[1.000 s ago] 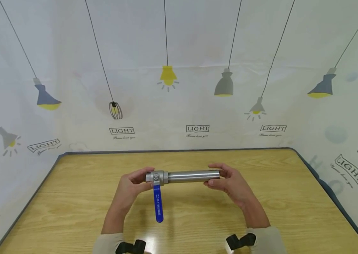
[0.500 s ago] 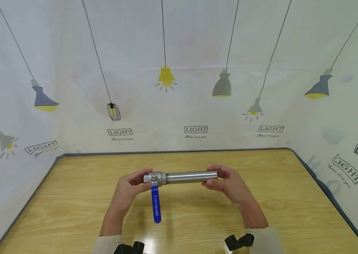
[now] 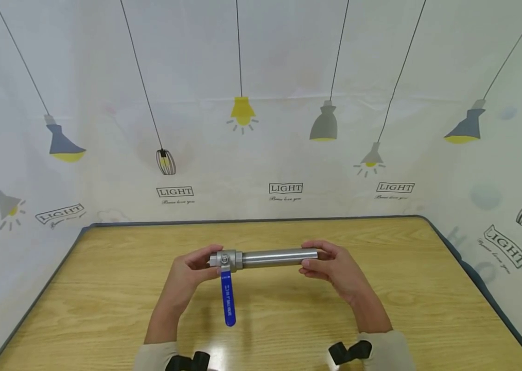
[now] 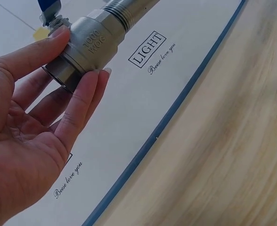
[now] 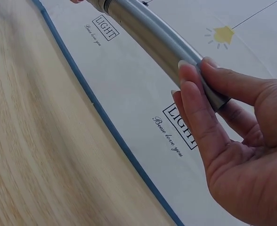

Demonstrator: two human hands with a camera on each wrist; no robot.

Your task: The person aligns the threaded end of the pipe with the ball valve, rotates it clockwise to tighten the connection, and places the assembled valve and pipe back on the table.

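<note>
A metal ball valve (image 3: pixel 226 258) with a blue lever handle (image 3: pixel 228 299) is joined to a straight steel pipe (image 3: pixel 279 258), held level above the table. The lever points toward me, at right angles to the pipe. My left hand (image 3: pixel 186 274) grips the valve's free end between thumb and fingers; the left wrist view shows raised lettering on the valve body (image 4: pixel 92 42) and some threads (image 4: pixel 119 15) where the pipe enters it. My right hand (image 3: pixel 338 270) holds the pipe's far end, thumb on the near side and fingers around the other, as the right wrist view shows.
Beneath the hands lies a wood-grain table (image 3: pixel 117 288) with a dark blue edge (image 3: pixel 251 221). A pale wall covering (image 3: pixel 205 129) printed with hanging lamps stands behind it and along both sides. Black straps (image 3: pixel 352 352) circle the sleeves.
The right fingers have shifted slightly on the pipe's end, with the thumb a little higher. The view moved slightly; the valve and left hand stay almost the same.
</note>
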